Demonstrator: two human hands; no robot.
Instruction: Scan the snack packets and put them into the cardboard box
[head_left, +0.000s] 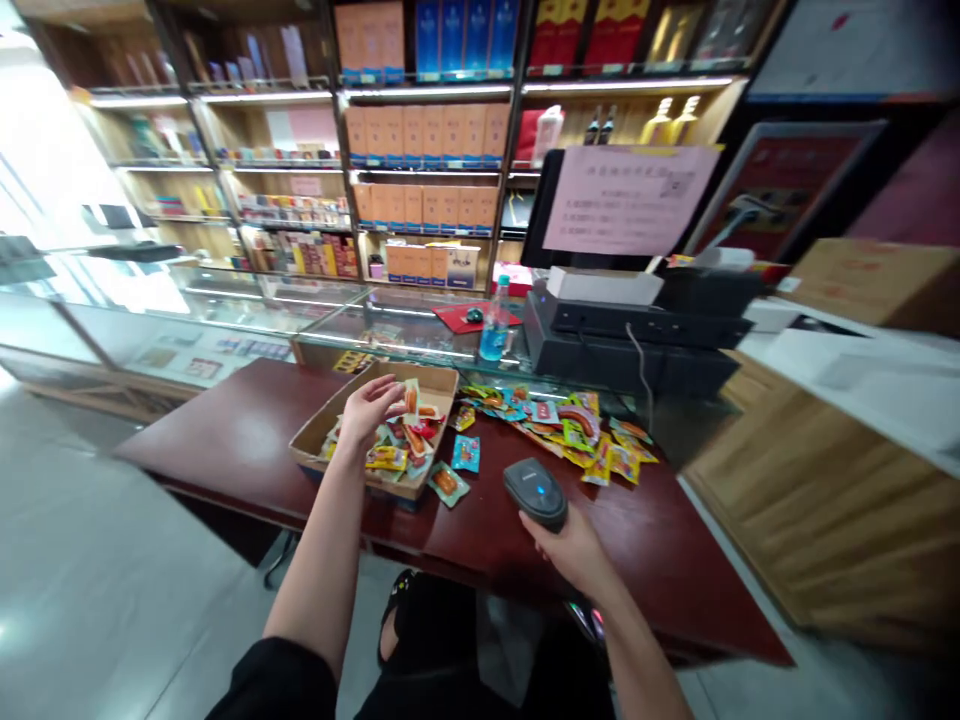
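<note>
Over an open cardboard box [319, 432] of mixed snack packets, my left hand [369, 408] pinches a small clear-and-orange snack packet [412, 400] at its fingertips. My right hand [576, 550] is wrapped round the handle of a dark grey barcode scanner [534, 492], held above the table with a blue light showing on top. Between the box and the scanner lie a blue snack packet [466, 454] and a pale green packet with brown contents [448, 484]. Farther back, a loose pile of colourful snack packets [577, 425] spreads to the right.
All this sits on a dark red wooden table [247, 430]. Behind it stand a glass display counter [322, 315], a blue drink bottle [495, 325] and a monitor with a pink paper sheet [626, 200]. Stocked shelves line the wall; a wooden cabinet [795, 500] is at the right.
</note>
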